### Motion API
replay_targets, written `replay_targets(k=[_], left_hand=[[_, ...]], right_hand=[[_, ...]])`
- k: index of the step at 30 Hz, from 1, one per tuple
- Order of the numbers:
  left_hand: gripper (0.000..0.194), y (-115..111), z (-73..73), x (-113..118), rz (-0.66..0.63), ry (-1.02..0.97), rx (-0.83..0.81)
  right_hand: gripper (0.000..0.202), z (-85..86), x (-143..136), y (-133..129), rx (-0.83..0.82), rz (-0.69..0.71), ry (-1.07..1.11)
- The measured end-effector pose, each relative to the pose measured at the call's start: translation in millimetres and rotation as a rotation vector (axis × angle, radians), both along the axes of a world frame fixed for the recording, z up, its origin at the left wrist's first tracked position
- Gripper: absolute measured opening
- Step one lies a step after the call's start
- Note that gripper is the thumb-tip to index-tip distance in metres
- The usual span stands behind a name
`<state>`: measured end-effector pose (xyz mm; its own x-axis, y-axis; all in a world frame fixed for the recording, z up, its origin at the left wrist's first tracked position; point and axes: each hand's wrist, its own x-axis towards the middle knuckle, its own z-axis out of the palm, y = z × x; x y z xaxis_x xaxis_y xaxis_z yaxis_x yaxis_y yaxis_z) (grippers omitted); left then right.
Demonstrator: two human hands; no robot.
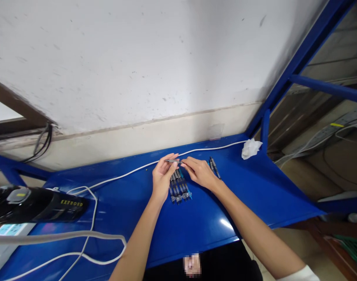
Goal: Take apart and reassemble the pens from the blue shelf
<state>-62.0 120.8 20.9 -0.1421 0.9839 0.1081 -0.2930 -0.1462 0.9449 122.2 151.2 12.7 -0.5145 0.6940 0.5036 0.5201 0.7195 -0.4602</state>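
A grey and black pen (173, 160) lies crosswise between my two hands, a little above a row of pens. My left hand (163, 173) grips its barrel between thumb and fingers. The fingers of my right hand (200, 171) pinch the pen's right end. Below them, several pens (178, 186) lie side by side on the blue table (193, 226), their upper ends partly hidden by my hands; one at the right has blue-green parts. Just beyond my right hand, a few more pens (214, 166) rest on the table.
A crumpled white tissue (251, 148) lies at the back right corner. White cable (131, 171) runs along the back and loops at the left. A black bottle-like object (41, 203) marked with yellow letters lies at the left. A wall (155, 70) rises behind; blue frame posts stand right.
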Motion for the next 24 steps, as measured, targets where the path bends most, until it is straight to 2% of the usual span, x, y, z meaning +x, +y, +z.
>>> replay_targets(k=[3, 9, 17, 24], left_hand=[[0.033, 0.2, 0.7, -0.4, -0.041, 0.016, 0.008], [0.029, 7.4, -5.7, -12.0, 0.126, -0.046, -0.012], [0.03, 7.9, 1.0, -15.0, 0.04, -0.084, -0.033], [0.035, 9.8, -1.5, -17.4, 0.141, -0.136, -0.028]], right_hand=[[0.032, -0.1, 1.7, -1.0, -0.011, 0.005, -0.035], [0.032, -1.8, 2.8, -0.1, 0.039, -0.039, -0.067], [0.031, -0.6, 5.9, 2.7, 0.072, -0.148, -0.161], [0.027, 0.4, 6.2, 4.7, 0.066, -0.18, -0.166]])
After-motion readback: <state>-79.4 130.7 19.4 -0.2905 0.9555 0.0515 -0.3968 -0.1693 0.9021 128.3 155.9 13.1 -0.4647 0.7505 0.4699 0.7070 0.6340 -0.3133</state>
